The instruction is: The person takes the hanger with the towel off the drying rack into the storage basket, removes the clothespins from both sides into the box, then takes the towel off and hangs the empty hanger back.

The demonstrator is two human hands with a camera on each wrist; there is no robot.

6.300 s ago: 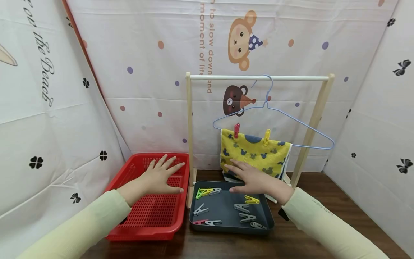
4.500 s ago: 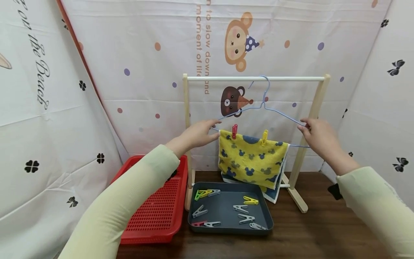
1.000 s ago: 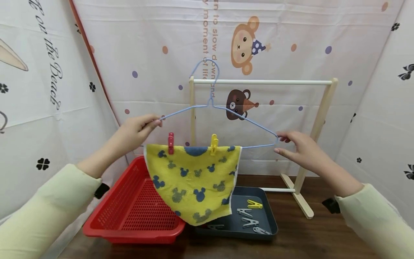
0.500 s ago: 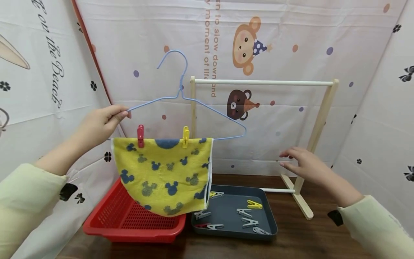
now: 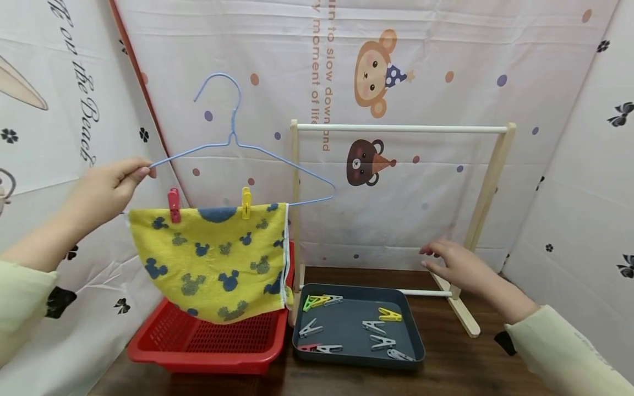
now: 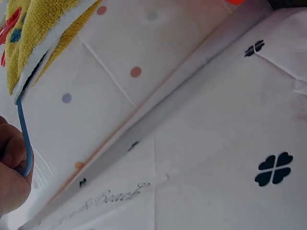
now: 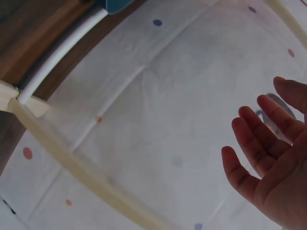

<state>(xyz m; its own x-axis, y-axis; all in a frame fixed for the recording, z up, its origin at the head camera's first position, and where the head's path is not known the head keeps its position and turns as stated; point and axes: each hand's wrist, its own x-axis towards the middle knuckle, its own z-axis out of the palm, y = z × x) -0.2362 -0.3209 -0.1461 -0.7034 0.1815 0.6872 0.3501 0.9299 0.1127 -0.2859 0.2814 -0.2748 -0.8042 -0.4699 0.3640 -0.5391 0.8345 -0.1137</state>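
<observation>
My left hand [image 5: 106, 190] pinches the left shoulder of a blue wire hanger [image 5: 269, 154], holding it up in the air. Over the hanger's lower bar hangs a yellow towel [image 5: 213, 258] with blue mouse-head prints. A red clothespin [image 5: 174, 205] and a yellow clothespin [image 5: 246, 203] clip it there. In the left wrist view, the hanger's bent end lies against the hand [image 6: 14, 163], with the towel's white edge above. My right hand [image 5: 460, 267] holds nothing; its fingers are loosely bent beside the rack's right post, as the right wrist view [image 7: 273, 148] also shows.
A wooden rack [image 5: 482, 198] with a white top rail [image 5: 401, 128] stands at the back right. Below the towel is a red plastic basket [image 5: 198, 360]. Right of it, a dark grey tray [image 5: 342, 316] holds several clothespins, including a yellow one [image 5: 389, 314].
The hanger with its towel came off the rack's rail, held by both hands. My right hand then let go and dropped lower, while my left hand carried the hanger left over the basket.
</observation>
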